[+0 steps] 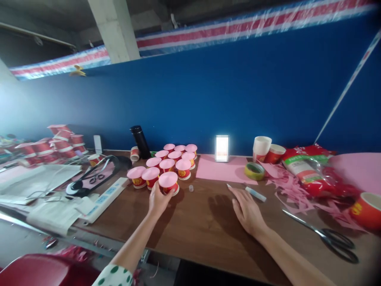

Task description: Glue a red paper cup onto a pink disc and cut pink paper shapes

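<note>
Paper cup (168,180), red and pink-topped, is standing at the near edge of a cluster of similar cups (167,163), the left hand (160,201) curling part-closed around its side. The right hand (248,212) is lying loosely open (no grip showing) near a slim white tube (256,194). The step seems to be positioning that cup; the next move is probably calling for a light, steady hold. Yellow marks are decorating the cups, too small for reading; a red bag's (312,171) label is proving equally illegible.
</note>
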`<action>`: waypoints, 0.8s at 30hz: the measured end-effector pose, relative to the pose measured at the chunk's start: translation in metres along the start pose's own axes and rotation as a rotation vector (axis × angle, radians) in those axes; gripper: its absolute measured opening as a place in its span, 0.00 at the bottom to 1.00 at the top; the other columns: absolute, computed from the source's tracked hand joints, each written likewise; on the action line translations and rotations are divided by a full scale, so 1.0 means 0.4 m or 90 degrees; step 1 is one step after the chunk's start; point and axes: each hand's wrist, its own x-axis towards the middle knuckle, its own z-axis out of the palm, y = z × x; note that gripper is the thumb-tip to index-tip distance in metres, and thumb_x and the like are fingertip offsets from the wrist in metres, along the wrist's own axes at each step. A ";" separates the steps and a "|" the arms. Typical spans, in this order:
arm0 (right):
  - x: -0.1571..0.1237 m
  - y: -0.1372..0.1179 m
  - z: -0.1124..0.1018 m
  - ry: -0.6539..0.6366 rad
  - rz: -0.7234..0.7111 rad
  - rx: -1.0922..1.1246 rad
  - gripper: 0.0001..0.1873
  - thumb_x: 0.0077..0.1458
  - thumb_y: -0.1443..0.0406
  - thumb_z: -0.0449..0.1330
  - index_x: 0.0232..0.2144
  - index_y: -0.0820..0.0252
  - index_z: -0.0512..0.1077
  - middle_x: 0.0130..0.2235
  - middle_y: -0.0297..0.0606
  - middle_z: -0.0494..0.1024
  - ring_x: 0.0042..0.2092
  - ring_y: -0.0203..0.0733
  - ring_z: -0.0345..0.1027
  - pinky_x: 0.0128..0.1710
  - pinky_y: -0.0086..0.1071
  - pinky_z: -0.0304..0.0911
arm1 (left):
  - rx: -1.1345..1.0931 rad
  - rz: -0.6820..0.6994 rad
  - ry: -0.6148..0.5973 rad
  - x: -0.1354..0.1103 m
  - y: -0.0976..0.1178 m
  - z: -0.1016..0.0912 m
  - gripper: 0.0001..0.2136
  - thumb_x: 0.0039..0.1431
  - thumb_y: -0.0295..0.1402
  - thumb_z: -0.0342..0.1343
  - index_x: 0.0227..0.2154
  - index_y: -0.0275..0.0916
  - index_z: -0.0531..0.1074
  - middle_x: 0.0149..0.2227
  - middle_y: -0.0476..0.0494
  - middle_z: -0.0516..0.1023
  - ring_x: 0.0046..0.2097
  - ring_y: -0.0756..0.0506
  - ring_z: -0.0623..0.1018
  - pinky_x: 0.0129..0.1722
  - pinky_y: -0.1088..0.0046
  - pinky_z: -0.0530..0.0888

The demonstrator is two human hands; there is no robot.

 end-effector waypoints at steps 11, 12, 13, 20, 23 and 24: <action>-0.006 0.007 0.008 0.018 -0.007 0.001 0.19 0.57 0.66 0.46 0.52 0.59 0.59 0.48 0.45 0.68 0.49 0.47 0.62 0.48 0.45 0.60 | -0.017 -0.039 -0.006 0.004 0.027 0.032 0.24 0.42 0.39 0.58 0.44 0.38 0.61 0.39 0.39 0.73 0.41 0.40 0.74 0.38 0.64 0.70; -0.006 0.007 0.008 0.015 -0.005 0.002 0.19 0.57 0.66 0.46 0.51 0.59 0.59 0.48 0.45 0.68 0.49 0.47 0.62 0.49 0.45 0.60 | -0.025 -0.042 -0.006 0.002 0.030 0.033 0.24 0.42 0.38 0.58 0.43 0.37 0.62 0.39 0.39 0.73 0.41 0.40 0.74 0.38 0.64 0.70; -0.006 0.008 0.008 0.010 -0.002 0.003 0.19 0.57 0.66 0.46 0.51 0.60 0.59 0.48 0.45 0.68 0.49 0.47 0.62 0.49 0.44 0.60 | -0.036 -0.043 -0.005 -0.001 0.032 0.033 0.24 0.41 0.38 0.59 0.43 0.37 0.62 0.39 0.39 0.74 0.41 0.41 0.75 0.38 0.65 0.70; -0.005 0.010 0.008 0.003 0.001 0.004 0.19 0.57 0.65 0.46 0.51 0.60 0.59 0.48 0.45 0.68 0.49 0.47 0.62 0.49 0.44 0.60 | -0.112 0.005 0.020 -0.037 -0.016 -0.024 0.14 0.48 0.36 0.53 0.38 0.38 0.65 0.39 0.41 0.72 0.40 0.45 0.74 0.40 0.69 0.71; -0.007 0.012 0.012 0.005 -0.005 0.004 0.19 0.57 0.65 0.46 0.51 0.60 0.59 0.48 0.45 0.69 0.49 0.47 0.62 0.49 0.44 0.60 | -0.045 -0.024 0.150 -0.015 -0.069 -0.069 0.11 0.50 0.32 0.49 0.38 0.37 0.64 0.38 0.40 0.69 0.38 0.45 0.73 0.40 0.66 0.71; -0.007 0.012 0.013 0.007 -0.008 0.003 0.19 0.57 0.65 0.46 0.51 0.60 0.59 0.48 0.45 0.69 0.49 0.47 0.62 0.49 0.44 0.60 | -0.009 -0.045 0.193 -0.001 -0.086 -0.082 0.13 0.49 0.31 0.49 0.40 0.35 0.64 0.40 0.38 0.68 0.40 0.43 0.72 0.42 0.64 0.70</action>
